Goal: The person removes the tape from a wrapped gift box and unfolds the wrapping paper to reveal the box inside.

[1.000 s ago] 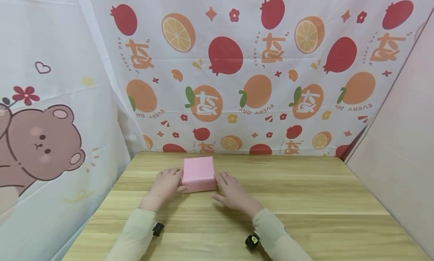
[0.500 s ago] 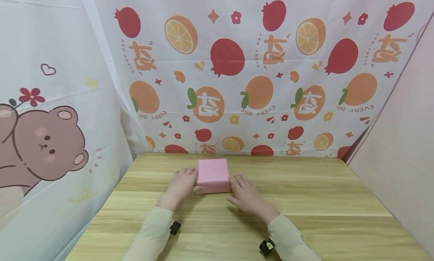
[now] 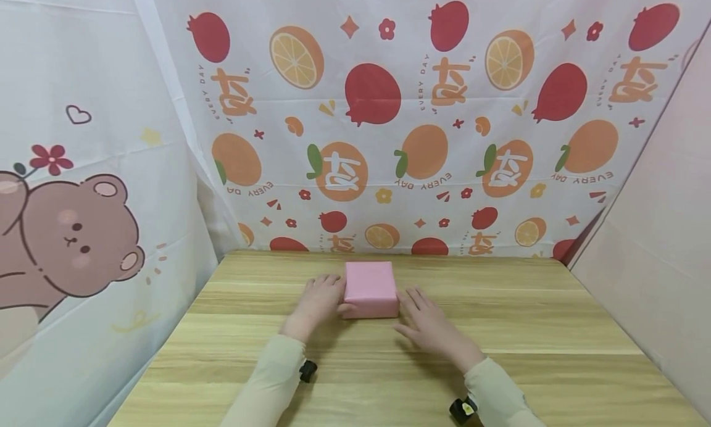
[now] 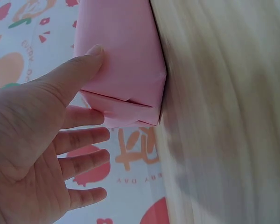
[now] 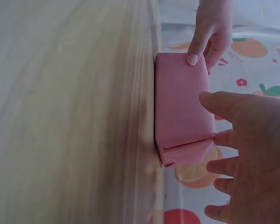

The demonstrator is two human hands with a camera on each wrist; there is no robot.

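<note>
A pink paper-wrapped box (image 3: 371, 289) sits flat on the wooden table (image 3: 533, 328), toward its back. My left hand (image 3: 319, 303) is at the box's left end. In the left wrist view its thumb (image 4: 91, 58) lies on the front face, the index fingertip touches the folded end, and the other fingers extend straight past it. At the right end is my right hand (image 3: 430, 327), fingers spread and fairly straight. The right wrist view has its index finger (image 5: 226, 138) at the end's edge and its thumb close to the front face; contact of the thumb is unclear.
A white cloth with fruit prints (image 3: 372, 94) hangs behind the table's back edge. To the left hangs another cloth with a bear print (image 3: 78, 236), and a pale wall panel (image 3: 655, 229) stands on the right. Each wrist wears a small black camera (image 3: 308, 371).
The box has slid to the right along the table, with both hands moving along at its ends. The head view shifted slightly early on.
</note>
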